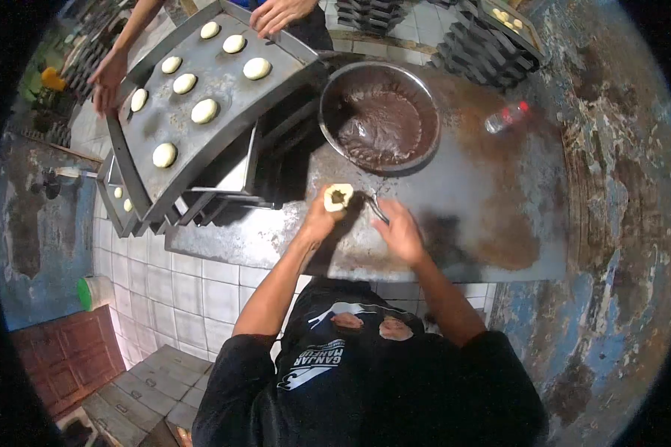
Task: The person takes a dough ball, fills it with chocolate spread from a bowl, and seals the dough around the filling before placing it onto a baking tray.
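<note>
Evidently, you are cupping the dough piece (338, 196) in your left hand (320, 220), fingers curling around its underside, probably so its dark-filled hollow is facing up within the tool's reach. Your right hand (402, 234) is closing around the handle of the metal tool (381, 212); exactly how the fingers are pinching it, you cannot tell. The bowl (437, 123) is sitting just beyond both hands on the table (462, 197), likely for a short reach. The dough is showing no clear long axis, while the tool's is slanting up-left, its dark end pointing towards the dough.
</note>
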`<action>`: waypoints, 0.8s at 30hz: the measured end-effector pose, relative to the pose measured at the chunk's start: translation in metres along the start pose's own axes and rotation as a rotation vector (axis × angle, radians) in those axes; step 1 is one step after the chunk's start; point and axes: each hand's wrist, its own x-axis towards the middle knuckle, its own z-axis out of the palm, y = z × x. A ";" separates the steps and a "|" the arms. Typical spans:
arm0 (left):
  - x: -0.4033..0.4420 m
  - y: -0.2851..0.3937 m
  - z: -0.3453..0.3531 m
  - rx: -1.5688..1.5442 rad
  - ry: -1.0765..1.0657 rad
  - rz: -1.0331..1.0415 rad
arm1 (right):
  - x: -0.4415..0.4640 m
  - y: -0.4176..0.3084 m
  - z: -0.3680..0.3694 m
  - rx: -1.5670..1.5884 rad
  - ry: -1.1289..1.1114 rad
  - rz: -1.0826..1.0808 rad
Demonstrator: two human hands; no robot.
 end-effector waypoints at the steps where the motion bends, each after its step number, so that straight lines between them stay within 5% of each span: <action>1: -0.019 0.004 0.013 -0.084 -0.040 0.021 | 0.005 -0.007 0.001 0.366 -0.010 0.282; 2: -0.032 0.005 0.023 0.027 -0.098 0.104 | 0.005 -0.018 -0.002 0.734 -0.017 0.559; 4: -0.055 0.007 0.042 0.342 -0.069 0.093 | 0.011 -0.073 -0.055 0.720 -0.080 0.528; 6: -0.067 -0.003 0.052 0.474 0.009 0.075 | -0.031 -0.082 -0.045 0.235 -0.011 -0.116; 8: -0.078 -0.011 0.056 0.062 -0.046 0.130 | -0.054 -0.092 -0.057 0.270 0.046 -0.195; 9: -0.096 0.007 0.066 -0.018 -0.056 0.187 | -0.060 -0.097 -0.071 0.340 0.098 -0.023; 10: -0.109 0.018 0.071 -0.017 -0.047 0.196 | -0.066 -0.099 -0.082 0.411 0.147 0.151; 12: -0.132 0.034 0.078 -0.016 -0.128 -0.055 | -0.078 -0.095 -0.084 0.422 0.276 0.125; 16: -0.175 0.050 0.102 -0.035 0.003 0.168 | -0.105 -0.107 -0.086 0.244 0.235 -0.036; 18: -0.185 0.048 0.101 0.043 0.078 0.168 | -0.115 -0.110 -0.072 0.902 0.056 0.491; 19: -0.186 0.048 0.101 0.238 0.080 0.417 | -0.116 -0.107 -0.062 1.375 0.143 0.493; 22: -0.210 0.062 0.101 0.358 -0.016 0.478 | -0.119 -0.094 -0.078 1.726 -0.102 0.589; 24: -0.221 0.071 0.097 0.409 -0.057 0.345 | -0.114 -0.099 -0.097 1.595 -0.198 0.505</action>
